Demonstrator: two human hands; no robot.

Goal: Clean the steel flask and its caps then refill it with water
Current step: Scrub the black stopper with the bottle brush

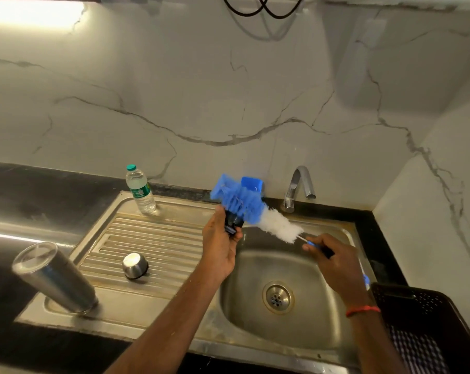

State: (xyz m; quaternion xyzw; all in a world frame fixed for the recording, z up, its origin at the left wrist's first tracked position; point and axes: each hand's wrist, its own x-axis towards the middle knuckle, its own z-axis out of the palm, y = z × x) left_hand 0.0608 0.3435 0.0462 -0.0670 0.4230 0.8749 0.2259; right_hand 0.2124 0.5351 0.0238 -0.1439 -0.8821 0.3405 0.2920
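Observation:
The steel flask [56,278] stands upside down on the left of the drainboard. A round steel cap [135,265] lies dome-up on the ribbed drainboard. My left hand [219,242] grips a small black inner cap [233,222] above the sink's left edge. My right hand [333,263] holds the handle of a bottle brush [258,211] with blue and white bristles. The blue bristles press against the black cap.
A steel sink basin [306,327] with a drain [277,297] lies below my hands. The tap [298,186] stands behind it, no water visible. A plastic water bottle [140,189] stands at the drainboard's back. A blue soap holder [252,184] sits by the wall. A black basket [428,327] is at right.

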